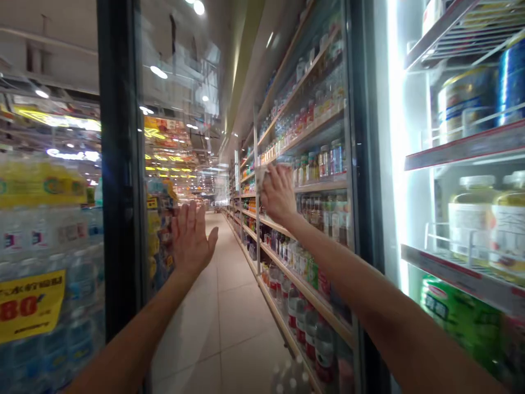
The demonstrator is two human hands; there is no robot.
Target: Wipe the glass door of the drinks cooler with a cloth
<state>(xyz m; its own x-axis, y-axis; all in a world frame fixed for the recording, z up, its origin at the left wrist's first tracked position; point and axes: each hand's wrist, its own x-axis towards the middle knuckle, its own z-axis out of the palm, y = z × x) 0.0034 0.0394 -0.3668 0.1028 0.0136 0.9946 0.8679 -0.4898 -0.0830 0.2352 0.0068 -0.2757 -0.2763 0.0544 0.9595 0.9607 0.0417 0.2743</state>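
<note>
A glass cooler door (241,71) with a dark frame stands open before me. My left hand (192,241) is raised with the palm flat against or very near the glass, fingers up and thumb out, holding nothing. Further right and higher, my right hand (279,194) reaches to the pane, fingers stretched over a pale cloth (287,164) pressed to the glass. Only the cloth's edge shows past the fingers, and its shape is blurred. Both forearms come in from the bottom of the view.
At the right, lit cooler shelves (459,148) hold cans, bottles (471,216) and a green pack (459,317). Through the glass, long drink shelves (315,301) line a tiled aisle (238,317). Stacked bottled water (77,279) with a yellow price sign (33,306) stands left.
</note>
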